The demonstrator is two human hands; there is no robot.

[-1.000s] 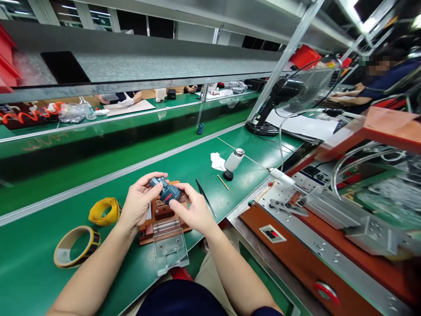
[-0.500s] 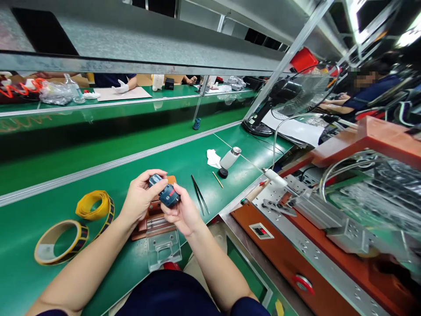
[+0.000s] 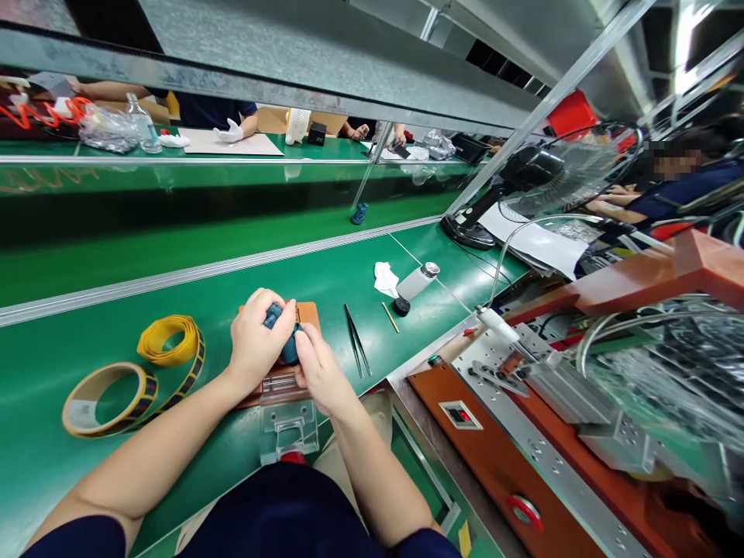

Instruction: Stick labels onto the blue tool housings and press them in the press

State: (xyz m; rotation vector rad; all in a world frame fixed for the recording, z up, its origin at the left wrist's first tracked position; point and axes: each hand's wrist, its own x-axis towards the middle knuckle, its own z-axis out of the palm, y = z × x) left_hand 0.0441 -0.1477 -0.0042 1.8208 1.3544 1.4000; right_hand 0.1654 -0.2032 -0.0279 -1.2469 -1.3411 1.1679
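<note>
At a green bench (image 3: pixel 331 271), a worker in dk-blue sleeves handles a sm. blue part (image 3: pixel 290 350) w/ both bare hands, straight over a brown jig (image 3: pixel 308 312). Clock here is read from the part, 12 = far side. Left hand (image 3: pixel 260 341) curls round the part's far end, thumb laid along it; right hand (image 3: pixel 311 360) pinches the nr end btwn thumb & fingers. Fingers hide most of the part; can't tell if it touches the jig.

At 6 o'clock, the jig's clear plate (image 3: pixel 289 426) lies nearest the worker. At 3, tweezers (image 3: pixel 357 341) w/ tips toward the worker, then a thin stick (image 3: pixel 390 318). At approx. 2, a bottle (image 3: pixel 417 281), tilted as seen here, w/ a blk cap (image 3: pixel 401 307) & white tissue (image 3: pixel 384 278) beside it. At 9, a yellow coil (image 3: pixel 152 341); at 8, a tape ring (image 3: pixel 81 411).

Farther off: another blue item (image 3: pixel 359 214) at 1, a blk fan (image 3: pixel 538 167) at 2, a brown-and-metal machine (image 3: pixel 494 457) at 4. Btwn 11 & 12, a co-worker's white-gloved hand (image 3: pixel 229 132) rests over a pale sheet (image 3: pixel 259 145). A second co-worker (image 3: pixel 691 186), in blue, is beyond the fan, also approx. 2.
</note>
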